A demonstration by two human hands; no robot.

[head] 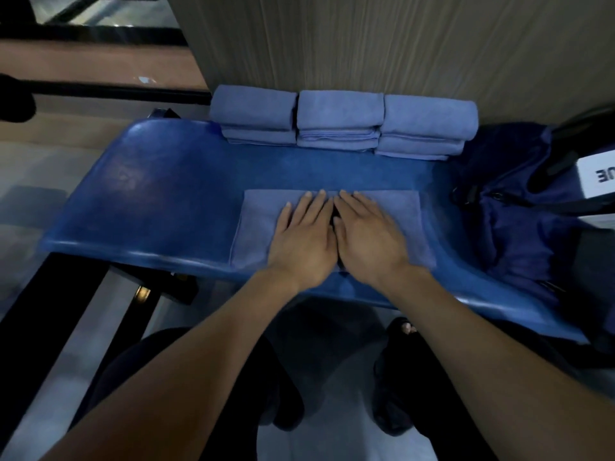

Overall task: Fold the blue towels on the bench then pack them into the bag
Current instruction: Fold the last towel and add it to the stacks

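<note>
Both hands lie flat, side by side and touching along their inner edges, on a blue towel (259, 227) spread as a folded rectangle near the front edge of the blue bench (159, 201). The left hand (304, 241) presses down on the middle of the towel with its fingers (311, 211) straight and close together, gripping nothing; the right hand (369, 241) lies just beside it in the same manner, its fingers (357, 209) straight and pointing toward the far side of the bench. Along the back of the bench, against a wood-grain wall (382, 38), stand three stacks of folded blue towels: a left stack (256, 116), a middle stack (339, 119) and a right stack (427, 126), set next to one another in a row. At the right end of the bench sits a dark blue bag (512, 207), slumped, with black straps across it. A white box (599, 181) with dark letters shows at the right edge beside the bag. Below the bench, the person's dark trousers and dark footwear (396, 377) are in view on a pale floor (33, 181).
</note>
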